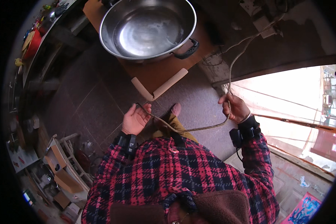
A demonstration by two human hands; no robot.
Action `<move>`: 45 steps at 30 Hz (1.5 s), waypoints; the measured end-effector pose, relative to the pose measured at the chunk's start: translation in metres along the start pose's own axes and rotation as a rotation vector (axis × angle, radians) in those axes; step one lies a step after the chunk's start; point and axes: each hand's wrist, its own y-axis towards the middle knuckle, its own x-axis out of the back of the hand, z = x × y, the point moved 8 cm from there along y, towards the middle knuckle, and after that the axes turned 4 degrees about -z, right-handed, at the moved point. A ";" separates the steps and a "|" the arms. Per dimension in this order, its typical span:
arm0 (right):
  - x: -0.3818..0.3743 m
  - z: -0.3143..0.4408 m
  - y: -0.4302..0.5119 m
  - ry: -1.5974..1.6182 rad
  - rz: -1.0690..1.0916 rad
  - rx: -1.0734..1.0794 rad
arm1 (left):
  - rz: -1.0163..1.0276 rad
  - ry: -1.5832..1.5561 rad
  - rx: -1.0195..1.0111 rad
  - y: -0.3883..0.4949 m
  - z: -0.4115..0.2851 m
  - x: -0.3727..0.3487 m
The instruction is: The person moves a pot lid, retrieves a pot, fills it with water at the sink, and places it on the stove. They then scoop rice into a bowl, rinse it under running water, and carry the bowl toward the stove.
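A braided cord hangs in a slack curve between my two hands. My right hand has its fingers curled around it at the right, and from there the cord runs up to a pale box-like fitting near the top right. My left hand is palm up, with the cord's other end lying across its fingers; whether they grip it is unclear. Beyond my hands, a wide stainless steel pan with a black side handle stands on a brown table.
Pale padding covers the table's near corner. A bright doorway opens at the right. At lower left stand a wooden-framed chair and an open cardboard box. A shelf with a red item runs along the left.
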 end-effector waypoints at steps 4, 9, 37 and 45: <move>0.051 -0.004 -0.006 -0.334 -0.374 -0.088 | 0.097 0.037 -0.061 -0.016 -0.031 -0.020; 0.088 0.012 0.006 -0.822 -0.767 -0.098 | 0.139 0.309 -0.169 -0.028 -0.043 -0.055; 0.005 0.008 0.131 -0.557 -0.412 0.174 | -0.119 0.796 -0.392 -0.008 -0.109 -0.104; 0.076 0.075 0.174 -0.497 -0.467 0.251 | -0.356 0.777 -0.533 0.027 -0.203 -0.149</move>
